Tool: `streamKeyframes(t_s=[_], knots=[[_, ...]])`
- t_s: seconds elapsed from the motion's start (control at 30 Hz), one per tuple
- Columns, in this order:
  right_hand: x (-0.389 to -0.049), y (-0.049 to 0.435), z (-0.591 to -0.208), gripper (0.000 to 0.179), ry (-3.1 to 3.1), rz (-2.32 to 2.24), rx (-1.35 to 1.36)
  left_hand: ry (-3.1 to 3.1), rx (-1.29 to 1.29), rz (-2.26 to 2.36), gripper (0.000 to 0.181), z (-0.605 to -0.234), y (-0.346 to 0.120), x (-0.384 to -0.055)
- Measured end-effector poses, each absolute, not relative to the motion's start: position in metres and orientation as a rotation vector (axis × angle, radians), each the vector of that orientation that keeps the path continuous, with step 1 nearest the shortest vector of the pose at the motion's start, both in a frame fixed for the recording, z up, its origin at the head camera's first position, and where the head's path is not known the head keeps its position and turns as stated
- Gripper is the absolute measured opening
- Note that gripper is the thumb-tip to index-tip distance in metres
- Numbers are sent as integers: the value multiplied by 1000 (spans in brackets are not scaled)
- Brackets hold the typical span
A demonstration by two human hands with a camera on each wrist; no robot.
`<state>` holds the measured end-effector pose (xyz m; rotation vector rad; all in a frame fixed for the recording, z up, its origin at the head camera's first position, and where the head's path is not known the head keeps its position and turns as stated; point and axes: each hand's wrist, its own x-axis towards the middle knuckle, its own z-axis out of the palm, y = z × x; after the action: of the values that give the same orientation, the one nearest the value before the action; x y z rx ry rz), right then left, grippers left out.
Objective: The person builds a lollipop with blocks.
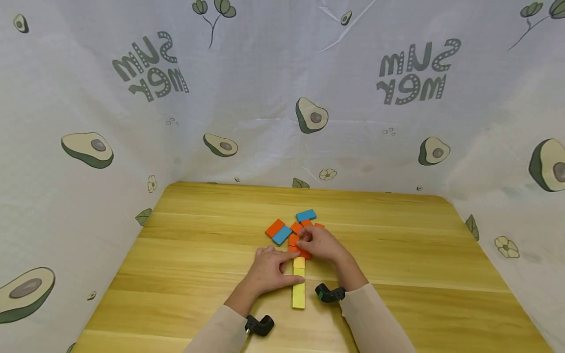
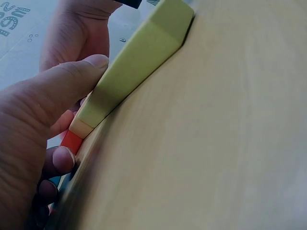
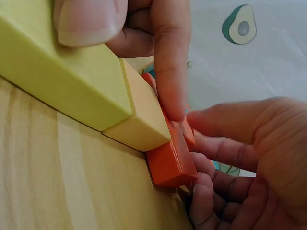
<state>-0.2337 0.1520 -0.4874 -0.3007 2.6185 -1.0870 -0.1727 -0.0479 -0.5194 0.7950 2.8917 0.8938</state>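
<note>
White cloth [image 1: 265, 78] fills the back and both sides, printed with avocados [image 1: 311, 115], flowers and lettering that reads mirrored. Before it spreads the yellowish wooden tabletop [image 1: 198, 235], its grain running from side to side. Two beige sleeves [image 1: 375, 318] reach in from the near edge.

Of the hands, the left hand [image 1: 267, 272] is spread partly open, thumb resting on the yellow block and index finger extended to the red pieces; it grips nothing visibly. The right hand [image 1: 322, 244] is bent inward, fingers curled, thumb and index close together at the red pieces; whether they pinch one, I cannot tell. Each wrist has a black device [image 1: 330, 293] near it.

Longest of the blocks is the yellow block [image 1: 298, 296], lying flat near the middle of the tabletop and pointing away from the person. Beyond the hands, one blue block [image 1: 306, 215] lies farthest off; another blue block [image 1: 282, 236] sits to the left, side against side with a red oblong [image 1: 275, 228]. Smaller red pieces [image 3: 170, 165] cluster around the right fingertips, one set across the end of the row. Between them and the yellow block, touching both, is the short pale orange block [image 1: 298, 263].
</note>
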Motion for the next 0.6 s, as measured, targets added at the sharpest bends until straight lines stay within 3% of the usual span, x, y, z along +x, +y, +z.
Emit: streamKeyframes(t_s=[0.6], knots=[[-233, 150, -492, 14, 2702, -1055, -285, 2869, 775, 935, 66, -519, -47, -174]])
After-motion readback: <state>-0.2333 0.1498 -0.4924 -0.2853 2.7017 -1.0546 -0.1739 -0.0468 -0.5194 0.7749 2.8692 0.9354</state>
